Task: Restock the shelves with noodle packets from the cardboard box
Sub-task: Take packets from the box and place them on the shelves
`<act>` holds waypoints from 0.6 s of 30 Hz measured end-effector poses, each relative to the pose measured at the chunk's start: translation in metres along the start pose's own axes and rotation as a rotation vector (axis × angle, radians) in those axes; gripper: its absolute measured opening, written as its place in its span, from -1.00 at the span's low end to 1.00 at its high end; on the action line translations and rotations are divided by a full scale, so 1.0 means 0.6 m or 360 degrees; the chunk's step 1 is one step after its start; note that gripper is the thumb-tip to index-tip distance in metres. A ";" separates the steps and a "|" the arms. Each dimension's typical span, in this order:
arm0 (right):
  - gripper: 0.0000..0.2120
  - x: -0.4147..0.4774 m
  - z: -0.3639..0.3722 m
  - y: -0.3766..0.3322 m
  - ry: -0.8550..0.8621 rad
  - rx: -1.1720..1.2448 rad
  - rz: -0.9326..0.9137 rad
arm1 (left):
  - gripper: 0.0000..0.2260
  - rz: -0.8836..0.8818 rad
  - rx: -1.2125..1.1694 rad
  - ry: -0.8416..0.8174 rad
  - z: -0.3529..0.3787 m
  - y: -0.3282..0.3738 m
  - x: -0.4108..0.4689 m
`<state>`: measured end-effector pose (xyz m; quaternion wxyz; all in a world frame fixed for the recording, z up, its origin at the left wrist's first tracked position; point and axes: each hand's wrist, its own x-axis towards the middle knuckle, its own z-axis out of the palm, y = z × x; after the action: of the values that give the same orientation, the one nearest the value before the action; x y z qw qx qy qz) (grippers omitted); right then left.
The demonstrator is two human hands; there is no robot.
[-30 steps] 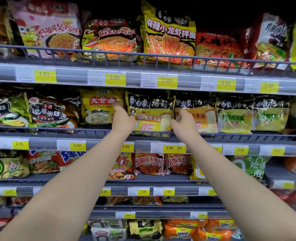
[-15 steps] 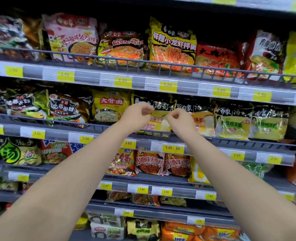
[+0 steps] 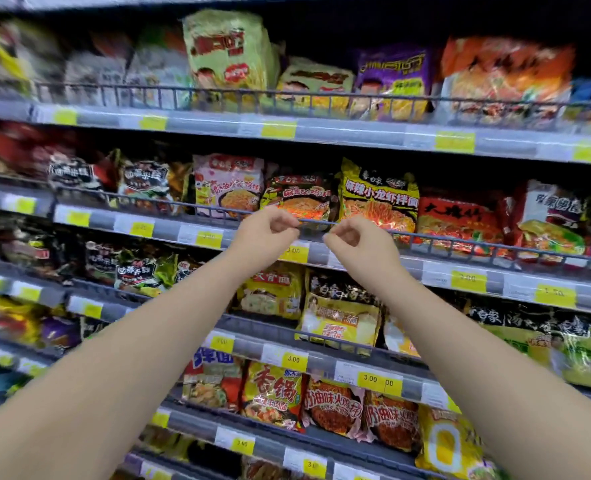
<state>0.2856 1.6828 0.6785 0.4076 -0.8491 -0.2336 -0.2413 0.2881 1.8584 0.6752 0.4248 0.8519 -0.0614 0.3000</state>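
Both hands are raised before the shelves (image 3: 322, 252), the left hand (image 3: 266, 233) and right hand (image 3: 358, 242) loosely curled and holding nothing, close together at the wire rail (image 3: 460, 242). Noodle packets (image 3: 379, 199) fill every shelf, standing upright behind the rails.

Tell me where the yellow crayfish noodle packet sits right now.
In the head view, the yellow packet stands on the second shelf, centre-right, just above the right hand, with a red packet on its right.
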 end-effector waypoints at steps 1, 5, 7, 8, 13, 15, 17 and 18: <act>-0.84 0.005 0.004 -0.011 -0.0019 0.0005 -0.0023 | -0.89 -0.0038 0.0019 0.0046 -0.016 -0.006 0.005; -0.75 0.033 0.025 -0.045 -0.0145 -0.0006 -0.0057 | -0.72 -0.0131 0.0143 0.0171 -0.079 -0.025 0.036; -0.68 0.055 0.042 -0.056 -0.0190 -0.0059 -0.0082 | -0.67 -0.0136 0.0265 0.0205 -0.105 -0.038 0.061; -0.66 0.068 0.053 -0.061 -0.0202 -0.0072 -0.0104 | -0.64 -0.0143 0.0298 0.0207 -0.116 -0.048 0.076; -0.56 0.146 0.118 -0.094 -0.0236 -0.0183 -0.0137 | -0.49 -0.0251 0.0504 0.0064 -0.155 -0.104 0.165; -0.52 0.183 0.149 -0.107 -0.0270 -0.0368 -0.0168 | -0.51 -0.0285 0.0662 -0.0122 -0.155 -0.123 0.192; -0.51 0.221 0.182 -0.113 -0.0283 -0.0536 -0.0159 | -0.53 -0.0279 0.0744 -0.0245 -0.153 -0.143 0.217; -0.52 0.240 0.196 -0.114 -0.0277 -0.0610 -0.0136 | -0.53 -0.0263 0.0778 -0.0265 -0.153 -0.150 0.228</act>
<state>0.3821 1.8447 0.7394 0.2064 -0.9181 -0.2536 -0.2241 0.3897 2.0057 0.7325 0.2232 0.9530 0.0478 0.1991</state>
